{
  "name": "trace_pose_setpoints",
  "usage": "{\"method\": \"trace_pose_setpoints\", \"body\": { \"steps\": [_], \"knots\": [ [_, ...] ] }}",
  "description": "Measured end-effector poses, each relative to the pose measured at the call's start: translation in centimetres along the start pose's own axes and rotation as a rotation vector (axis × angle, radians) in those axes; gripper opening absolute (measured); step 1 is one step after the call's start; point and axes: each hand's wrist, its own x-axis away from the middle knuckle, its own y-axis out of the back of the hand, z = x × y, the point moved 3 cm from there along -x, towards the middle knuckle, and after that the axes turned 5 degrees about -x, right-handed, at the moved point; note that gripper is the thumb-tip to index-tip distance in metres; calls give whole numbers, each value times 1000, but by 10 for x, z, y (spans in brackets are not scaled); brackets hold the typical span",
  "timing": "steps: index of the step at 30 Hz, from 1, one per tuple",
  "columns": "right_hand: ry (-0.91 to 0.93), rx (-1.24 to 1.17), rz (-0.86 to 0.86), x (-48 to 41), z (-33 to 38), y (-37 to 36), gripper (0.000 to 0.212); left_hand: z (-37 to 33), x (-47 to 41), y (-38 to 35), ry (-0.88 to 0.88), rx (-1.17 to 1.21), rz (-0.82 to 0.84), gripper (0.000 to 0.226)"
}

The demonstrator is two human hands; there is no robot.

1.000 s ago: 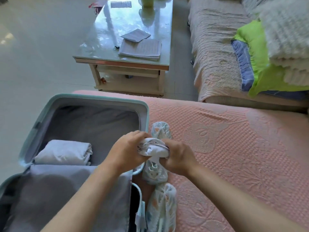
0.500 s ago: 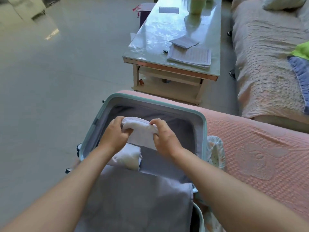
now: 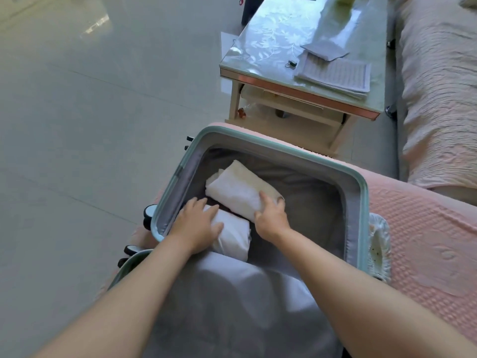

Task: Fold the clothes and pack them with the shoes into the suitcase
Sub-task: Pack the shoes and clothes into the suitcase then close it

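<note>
I see my left hand (image 3: pixel 197 224) spread flat on the nearer folded garment (image 3: pixel 233 236) and my right hand (image 3: pixel 271 217) pressing open-fingered on the farther white roll (image 3: pixel 237 188). Both lie inside the mint suitcase (image 3: pixel 361 202) on the pink sofa cover (image 3: pixel 426 244). The print on the papers (image 3: pixel 335 76) on the glass table (image 3: pixel 268 34) is too small to read.

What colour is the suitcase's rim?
The suitcase rim is pale mint green, clearest in the head view.
</note>
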Motion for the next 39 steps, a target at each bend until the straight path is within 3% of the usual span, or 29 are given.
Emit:
{"method": "trace_pose_setpoints", "body": {
  "steps": [4, 7, 11, 12, 16, 18, 22, 27, 31, 34, 36, 39],
  "knots": [
    [200, -74, 106, -9, 24, -10, 59, 0, 2, -5, -28, 25, 20, 90],
    [266, -34, 156, -14, 37, -20, 57, -2, -3, 0, -32, 7, -30, 96],
    [162, 18, -156, -4, 34, -27, 62, 1, -17, -1, -31, -80, 37, 89],
    [149, -8, -167, -1, 32, -29, 62, 3, -20, -2, -19, -94, 57, 89],
    [185, 3, 183, -3, 25, -40, 70, 4, -23, -1, 17, -82, 68, 87],
    [196, 11, 203, -4, 19, -30, 70, 0, -18, 2, 25, -84, 37, 86],
    [315, -35, -23, 8, 1, 11, 57, -30, -2, 14, -4, -7, -120, 78],
    [513, -51, -420, 41, -55, 93, 48, -116, 12, 30, -177, 208, -277, 66],
    [281, 1, -590, 66, -133, 156, 50, -203, 21, 26, -292, 259, -328, 58],
    [29, 55, -448, 76, -191, 175, 50, -263, 25, 8, -393, 263, -305, 54],
    [-145, 63, -273, 81, -225, 173, 64, -298, 26, -7, -445, 252, -268, 54],
    [-284, -125, -167, 90, -254, 160, 82, -334, 28, -32, -508, 148, -217, 55]
  ]
}}
